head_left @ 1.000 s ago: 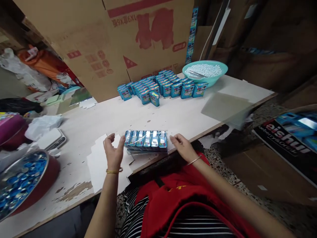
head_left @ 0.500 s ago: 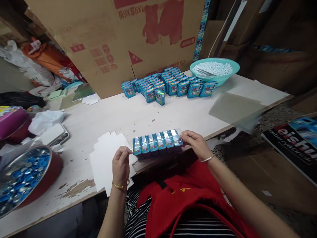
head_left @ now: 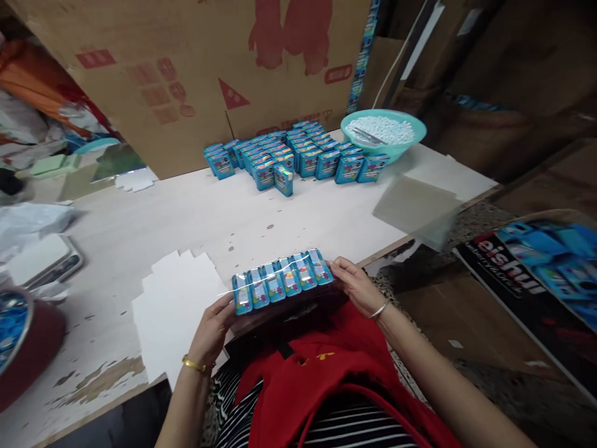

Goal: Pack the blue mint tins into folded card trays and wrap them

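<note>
A row of several small blue boxes, wrapped as one pack (head_left: 283, 281) in see-through film, is held at the table's near edge, above my lap. My left hand (head_left: 212, 330) grips its left end, fingers bent around the side. At the right end, my right hand (head_left: 357, 285) pinches the film and the corner of the pack. The undersides of both grips are hidden. Left of the pack lies a fanned stack of white sheets (head_left: 175, 305), partly behind my left wrist.
Rows of blue boxes (head_left: 305, 163) stand before a large carton (head_left: 177, 50). Beside them sits a teal bowl (head_left: 401, 151) of white pellets with tweezers. See-through sheets (head_left: 415, 202) overhang the right edge. At left are a scale (head_left: 51, 264) and a red bowl (head_left: 44, 354).
Both hands have gone from pinching the film's ends to gripping the pack's two ends. The pack's top now tilts more towards me. The head view has shifted to the right.
</note>
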`<state>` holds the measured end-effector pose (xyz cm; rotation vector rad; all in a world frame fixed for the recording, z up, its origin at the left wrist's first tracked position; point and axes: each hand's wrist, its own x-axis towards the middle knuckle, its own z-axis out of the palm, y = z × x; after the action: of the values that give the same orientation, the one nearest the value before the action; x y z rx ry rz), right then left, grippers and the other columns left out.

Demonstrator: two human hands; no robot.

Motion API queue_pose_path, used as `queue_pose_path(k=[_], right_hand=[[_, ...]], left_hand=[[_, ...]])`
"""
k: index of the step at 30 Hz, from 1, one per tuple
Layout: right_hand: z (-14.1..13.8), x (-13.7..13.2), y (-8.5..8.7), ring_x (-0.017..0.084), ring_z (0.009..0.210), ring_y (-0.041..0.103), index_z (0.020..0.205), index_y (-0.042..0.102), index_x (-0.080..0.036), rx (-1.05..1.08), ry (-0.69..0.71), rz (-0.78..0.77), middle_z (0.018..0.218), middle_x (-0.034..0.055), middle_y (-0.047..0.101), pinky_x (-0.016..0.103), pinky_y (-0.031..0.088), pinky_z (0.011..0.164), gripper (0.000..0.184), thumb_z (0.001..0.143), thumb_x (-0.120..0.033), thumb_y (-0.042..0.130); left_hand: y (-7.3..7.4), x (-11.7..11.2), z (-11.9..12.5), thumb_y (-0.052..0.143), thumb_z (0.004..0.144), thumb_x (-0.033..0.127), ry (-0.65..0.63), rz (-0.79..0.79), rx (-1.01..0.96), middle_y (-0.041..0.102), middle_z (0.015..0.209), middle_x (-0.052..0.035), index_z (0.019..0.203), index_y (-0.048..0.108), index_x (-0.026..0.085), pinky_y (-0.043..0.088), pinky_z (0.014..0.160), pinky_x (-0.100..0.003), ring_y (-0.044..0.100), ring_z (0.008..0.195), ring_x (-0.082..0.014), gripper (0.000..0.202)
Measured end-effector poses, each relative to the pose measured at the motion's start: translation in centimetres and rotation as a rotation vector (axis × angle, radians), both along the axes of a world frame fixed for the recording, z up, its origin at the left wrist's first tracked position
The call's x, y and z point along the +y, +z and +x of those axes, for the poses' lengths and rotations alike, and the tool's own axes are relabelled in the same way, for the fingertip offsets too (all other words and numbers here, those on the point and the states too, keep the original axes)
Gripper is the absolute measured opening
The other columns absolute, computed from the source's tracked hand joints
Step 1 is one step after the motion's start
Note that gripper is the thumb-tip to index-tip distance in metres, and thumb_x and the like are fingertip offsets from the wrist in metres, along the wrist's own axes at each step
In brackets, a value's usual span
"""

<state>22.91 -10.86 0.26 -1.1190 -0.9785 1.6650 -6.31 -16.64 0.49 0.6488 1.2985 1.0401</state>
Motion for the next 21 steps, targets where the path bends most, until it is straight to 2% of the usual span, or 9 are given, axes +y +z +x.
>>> queue_pose_path(k=[6, 13, 18, 21], right_hand=[[0.5, 0.7, 0.3, 0.011, 0.062, 0.042, 0.064, 0.039, -0.021, 0.019, -0.018, -0.017, 0.068, -0.0046, 0.045, 0.022, 0.037, 0.056, 0.044, 0.067, -0.055, 0.068], [1.2, 1.5, 0.4, 0.012, 0.072, 0.051, 0.066, 0.039, -0.022, 0.056, -0.040, -0.042, 0.085, -0.0022, 0.059, 0.023, 0.042, 0.061, 0.042, 0.067, -0.052, 0.069], [1.7, 1.3, 0.1, 0.012, 0.075, 0.054, 0.066, 0.039, -0.021, 0.045, -0.052, -0.051, 0.090, -0.0019, 0.062, 0.023, 0.044, 0.064, 0.042, 0.067, -0.051, 0.069], [1.8, 1.3, -0.1, 0.013, 0.079, 0.056, 0.068, 0.044, -0.021, 0.019, -0.043, -0.062, 0.095, 0.0002, 0.062, 0.024, 0.046, 0.066, 0.040, 0.067, -0.052, 0.070]], left_hand=[[-0.1, 0.8, 0.2, 0.081, 0.055, 0.032, 0.057, -0.039, 0.011, 0.072, 0.095, -0.0092, 0.102, 0.069, 0.015, 0.055, 0.075, -0.034, 0.065, 0.093, -0.0275, 0.052], [-0.2, 1.5, 1.0, 0.083, 0.051, 0.033, 0.116, -0.039, 0.007, 0.070, 0.100, -0.0103, 0.091, 0.071, 0.015, 0.056, 0.074, -0.033, 0.065, 0.093, -0.0269, 0.045], [-0.4, 1.6, 1.3, 0.082, 0.053, 0.034, 0.100, -0.041, 0.006, 0.070, 0.100, -0.0097, 0.090, 0.071, 0.015, 0.054, 0.073, -0.031, 0.064, 0.093, -0.0251, 0.043], [-0.2, 1.2, 1.3, 0.079, 0.057, 0.037, 0.049, -0.040, 0.032, 0.070, 0.098, -0.0087, 0.095, 0.070, 0.016, 0.051, 0.075, -0.031, 0.063, 0.091, -0.0231, 0.044]])
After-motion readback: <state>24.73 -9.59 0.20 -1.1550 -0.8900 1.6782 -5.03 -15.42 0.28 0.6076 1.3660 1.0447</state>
